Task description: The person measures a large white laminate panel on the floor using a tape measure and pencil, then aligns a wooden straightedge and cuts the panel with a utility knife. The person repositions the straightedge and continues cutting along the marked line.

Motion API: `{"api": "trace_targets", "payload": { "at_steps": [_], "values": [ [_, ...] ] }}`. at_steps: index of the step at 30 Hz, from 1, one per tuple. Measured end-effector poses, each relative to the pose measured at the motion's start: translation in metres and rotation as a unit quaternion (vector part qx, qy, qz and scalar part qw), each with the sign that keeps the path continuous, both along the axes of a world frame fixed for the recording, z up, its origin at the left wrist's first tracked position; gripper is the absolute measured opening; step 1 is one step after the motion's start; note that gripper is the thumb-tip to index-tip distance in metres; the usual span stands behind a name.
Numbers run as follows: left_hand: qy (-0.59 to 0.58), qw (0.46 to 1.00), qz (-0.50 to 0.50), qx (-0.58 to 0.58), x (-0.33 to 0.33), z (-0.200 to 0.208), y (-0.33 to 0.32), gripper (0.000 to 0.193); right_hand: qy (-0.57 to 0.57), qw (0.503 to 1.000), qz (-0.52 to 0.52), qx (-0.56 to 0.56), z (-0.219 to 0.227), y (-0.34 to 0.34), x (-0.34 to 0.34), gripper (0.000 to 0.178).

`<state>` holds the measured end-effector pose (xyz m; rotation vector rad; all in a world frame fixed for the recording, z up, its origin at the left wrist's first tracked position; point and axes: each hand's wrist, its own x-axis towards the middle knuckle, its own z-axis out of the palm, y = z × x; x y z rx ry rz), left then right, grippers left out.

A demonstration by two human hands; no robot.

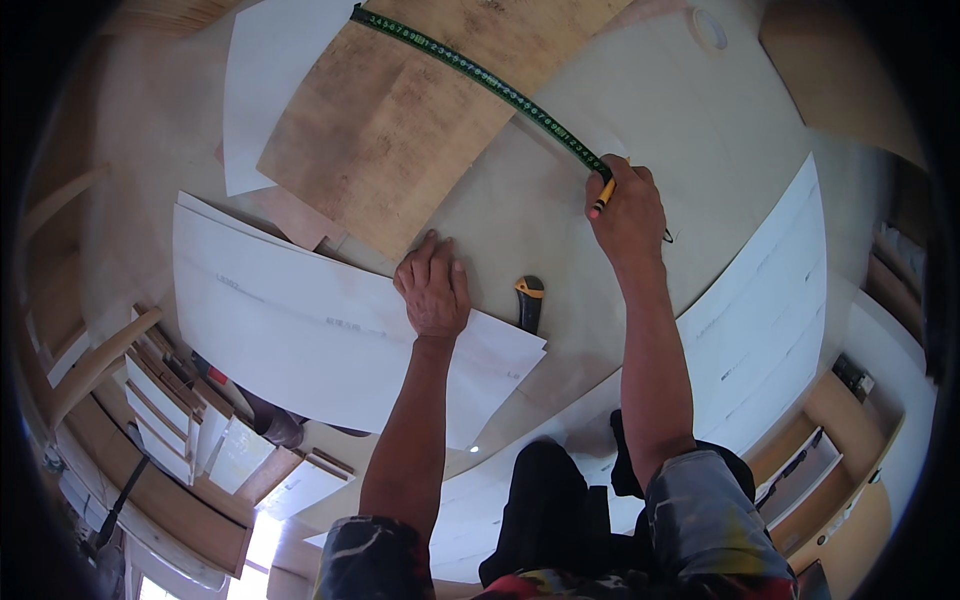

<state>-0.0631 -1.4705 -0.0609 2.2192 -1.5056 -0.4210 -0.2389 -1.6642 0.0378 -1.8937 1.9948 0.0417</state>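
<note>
A dark green tape measure [490, 85] stretches diagonally across a brown, blotchy wooden sheet [400, 120], from its far left edge to my right hand [628, 210]. That hand is closed round the near end of the tape; its case is mostly hidden in the palm, and a dark cord loop shows beside it. A thin yellow-and-black stick, perhaps a pencil, pokes out between the same fingers. My left hand [434, 288] lies flat with fingers extended, at the near corner of the wooden sheet and over the edge of a white sheet [330, 320].
A black-and-yellow utility knife [529, 303] lies between my hands. Another white sheet [760, 310] is at the right, and a roll of tape [709, 30] at the far right. Stacked panel offcuts [220, 440] stand at the lower left. My legs are close at the near side.
</note>
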Motion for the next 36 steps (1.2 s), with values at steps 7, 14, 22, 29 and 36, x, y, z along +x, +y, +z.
{"api": "trace_targets", "payload": {
  "at_steps": [7,14,22,29,36],
  "values": [
    [0.023,1.000,-0.003,-0.003,0.000,0.002,-0.001,0.036,-0.004,1.000,-0.012,-0.016,-0.005,0.005,0.001,0.033],
    [0.017,1.000,0.000,0.001,-0.001,0.003,-0.002,0.037,-0.010,1.000,-0.007,-0.019,-0.010,0.007,-0.001,0.037],
    [0.001,1.000,-0.004,0.003,0.000,0.002,-0.002,0.038,-0.022,0.999,0.001,-0.034,-0.015,0.008,-0.001,0.033],
    [-0.020,1.000,-0.005,-0.002,0.005,-0.014,0.006,0.036,-0.077,0.942,0.044,-0.323,-0.068,0.014,-0.029,0.030],
    [-0.045,0.999,-0.009,-0.013,-0.004,-0.018,0.002,0.032,-0.064,0.925,0.108,-0.359,-0.098,0.013,-0.084,0.033]
  ]
}}
